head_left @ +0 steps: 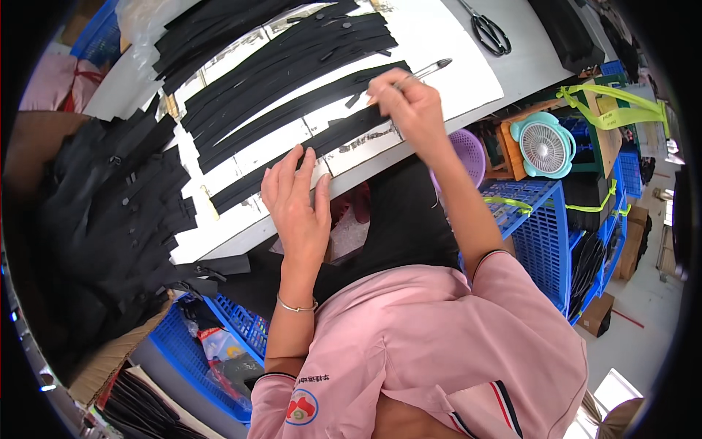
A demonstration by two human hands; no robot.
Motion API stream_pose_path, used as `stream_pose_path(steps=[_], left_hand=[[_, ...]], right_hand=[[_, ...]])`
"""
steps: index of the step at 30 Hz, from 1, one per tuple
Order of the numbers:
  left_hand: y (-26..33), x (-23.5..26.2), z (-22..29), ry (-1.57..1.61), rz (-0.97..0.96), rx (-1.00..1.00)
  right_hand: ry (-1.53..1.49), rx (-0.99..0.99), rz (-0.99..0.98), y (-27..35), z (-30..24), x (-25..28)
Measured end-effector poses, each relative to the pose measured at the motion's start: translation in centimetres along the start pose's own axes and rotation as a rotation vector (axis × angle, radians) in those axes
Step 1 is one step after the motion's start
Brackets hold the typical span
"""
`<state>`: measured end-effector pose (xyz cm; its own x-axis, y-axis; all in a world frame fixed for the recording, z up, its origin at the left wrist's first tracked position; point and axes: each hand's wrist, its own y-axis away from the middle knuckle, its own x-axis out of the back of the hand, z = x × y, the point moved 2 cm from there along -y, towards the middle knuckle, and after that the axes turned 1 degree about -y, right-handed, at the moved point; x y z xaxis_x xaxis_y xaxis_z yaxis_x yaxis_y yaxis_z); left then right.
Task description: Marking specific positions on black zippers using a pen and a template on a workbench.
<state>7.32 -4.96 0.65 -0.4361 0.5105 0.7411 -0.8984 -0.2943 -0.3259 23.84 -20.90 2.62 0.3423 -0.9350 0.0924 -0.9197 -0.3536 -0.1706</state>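
My left hand (296, 197) lies with its fingers stretched out at the near edge of a white sheet (468, 80), fingertips touching a long black fabric strip (333, 137). Farther right, my right hand (411, 110) is closed in a pinch over the right end of that strip. What its fingertips hold cannot be made out. Just beyond this hand, a slim pointed tool (441, 64) sticks out, partly hidden by it. Several more black strips (285, 69) lie side by side across the sheet, with small dark pieces on them.
Black-handled scissors (491, 35) lie at the far right of the table. A black fabric heap (102, 212) covers the left side. Right of the table are a purple basket (465, 157), a turquoise fan (543, 146) and a blue crate (537, 249). Another blue crate (179, 351) stands lower left.
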Motion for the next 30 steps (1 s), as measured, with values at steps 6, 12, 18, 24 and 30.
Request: stream_pose_path(steps=[6,12,18,24,30], left_hand=[[-0.2,0.0,0.4,-0.002,-0.011,0.015],[-1.6,-0.9,1.9,0.082,0.060,0.054],[-6.1,-5.9,4.6,0.208,0.068,-0.150],[-7.3,-7.4,4.9,0.130,0.089,-0.149],[-7.3,-7.4,4.7,0.108,0.105,-0.159]], right_hand=[[0.232,-0.008,-0.031,-0.8,2.4,4.3],[0.229,-0.022,-0.012,-0.8,2.9,4.3],[0.243,0.034,-0.005,-0.9,3.7,3.7],[0.327,0.117,0.005,-0.9,3.9,3.8],[0.431,0.166,-0.043,-1.0,3.4,3.6]])
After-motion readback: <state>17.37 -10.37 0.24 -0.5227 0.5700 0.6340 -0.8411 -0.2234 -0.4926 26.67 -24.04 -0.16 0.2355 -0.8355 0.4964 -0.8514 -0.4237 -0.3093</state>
